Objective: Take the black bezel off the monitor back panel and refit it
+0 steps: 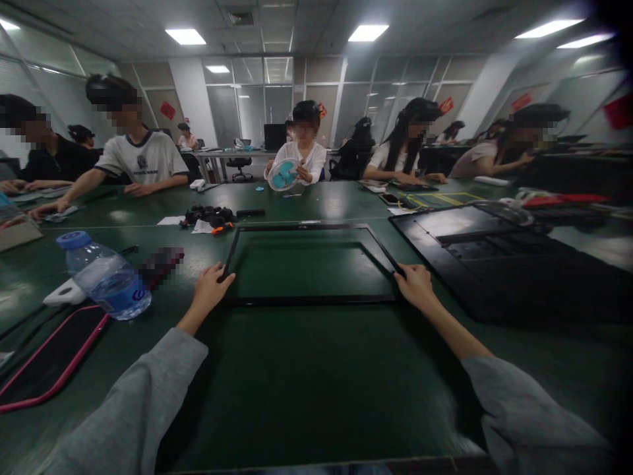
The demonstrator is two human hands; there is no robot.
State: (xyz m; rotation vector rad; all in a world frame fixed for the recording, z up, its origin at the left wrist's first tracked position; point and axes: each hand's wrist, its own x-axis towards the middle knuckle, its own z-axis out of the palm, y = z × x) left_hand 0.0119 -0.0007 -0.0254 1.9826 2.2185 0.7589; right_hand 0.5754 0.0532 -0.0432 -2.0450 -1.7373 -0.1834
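A thin black rectangular frame (309,301), like a screen bezel, is held up by its two short sides just above the green table. My left hand (211,288) grips its left side, thumb on the near face and fingers curled behind. On the opposite side, my right hand (415,285) pinches the right edge in the same way. Through the open middle of the frame the green tabletop and a shadow of the frame show. To the right of my right hand lies a large dark panel (475,251), flat on the table.
At left are a water bottle (106,277) lying tilted, a red-edged phone (54,356) and a white adapter (65,293). Beyond the frame sits a heap of black cables (210,216). Across the green table (316,396), a person holds a blue-bladed fan (284,175); other people sit alongside.
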